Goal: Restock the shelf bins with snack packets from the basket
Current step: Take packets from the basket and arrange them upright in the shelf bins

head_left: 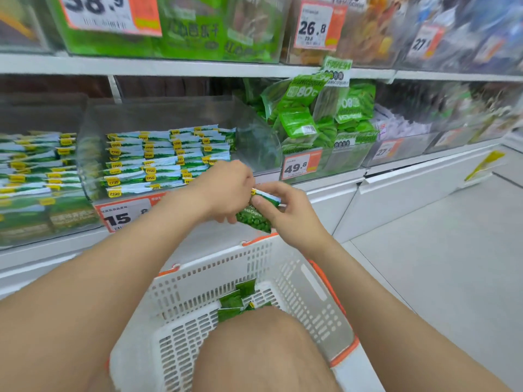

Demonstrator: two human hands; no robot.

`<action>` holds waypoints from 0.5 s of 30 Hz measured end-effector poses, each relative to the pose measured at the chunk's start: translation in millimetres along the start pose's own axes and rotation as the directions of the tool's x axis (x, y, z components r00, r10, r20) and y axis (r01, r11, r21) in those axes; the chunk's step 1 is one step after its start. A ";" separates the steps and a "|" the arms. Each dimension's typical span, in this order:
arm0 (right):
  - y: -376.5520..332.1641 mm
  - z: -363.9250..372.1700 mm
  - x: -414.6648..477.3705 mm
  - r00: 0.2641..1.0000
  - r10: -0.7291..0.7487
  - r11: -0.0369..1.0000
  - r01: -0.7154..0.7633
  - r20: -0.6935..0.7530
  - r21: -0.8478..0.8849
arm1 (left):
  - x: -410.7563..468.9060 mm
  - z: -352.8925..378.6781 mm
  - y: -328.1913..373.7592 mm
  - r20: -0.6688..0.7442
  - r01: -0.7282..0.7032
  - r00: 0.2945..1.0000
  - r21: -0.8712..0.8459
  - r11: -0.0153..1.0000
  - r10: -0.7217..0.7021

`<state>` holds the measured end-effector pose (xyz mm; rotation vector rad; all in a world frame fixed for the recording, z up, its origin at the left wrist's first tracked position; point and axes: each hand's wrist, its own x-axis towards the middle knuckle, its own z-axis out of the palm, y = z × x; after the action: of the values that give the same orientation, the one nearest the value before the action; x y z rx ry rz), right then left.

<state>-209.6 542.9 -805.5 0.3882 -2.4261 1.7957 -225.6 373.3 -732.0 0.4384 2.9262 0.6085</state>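
Just one packet (254,220) between left hand (226,190), right hand (288,215).

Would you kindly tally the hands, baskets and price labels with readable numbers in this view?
Hands: 2, the left hand and the right hand, both gripping a green packet
Basket: 1
Readable price labels: 6, with 3 on the upper shelf and 3 on the lower
Total: 9
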 end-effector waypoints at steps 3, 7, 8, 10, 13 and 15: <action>-32.4 -4.7 9.9 0.998 -0.050 0.997 0.053 -0.044 0.060 | -9.5 -18.8 -5.0 -0.128 0.018 0.990 -0.292 0.956 -0.058; -60.1 -6.0 29.1 0.997 -0.075 0.997 0.075 0.011 0.012 | -12.2 -35.8 -16.7 -0.269 0.007 0.954 -0.414 0.910 -0.129; -63.9 -4.1 36.3 0.997 -0.078 0.997 0.078 -0.011 -0.029 | -9.9 -37.8 -20.6 -0.317 -0.006 0.940 -0.380 0.925 -0.124; -69.1 0.7 53.4 0.989 -0.109 0.983 0.092 -0.101 -0.160 | -1.6 -37.2 -32.6 -0.409 -0.001 0.907 -0.235 0.972 -0.098; -73.5 8.3 86.1 0.962 -0.172 0.898 0.065 -0.212 -0.435 | 8.3 -31.9 -51.9 -0.395 0.083 0.916 0.006 0.997 -0.074; -73.9 14.6 112.2 0.963 -0.178 0.819 0.032 -0.201 -0.572 | 12.6 -28.5 -62.1 -0.318 0.098 0.946 0.105 0.990 -0.060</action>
<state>-297.3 492.5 -715.8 0.2137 -2.5341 0.9295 -258.4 312.0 -732.0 0.2530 3.2783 0.5391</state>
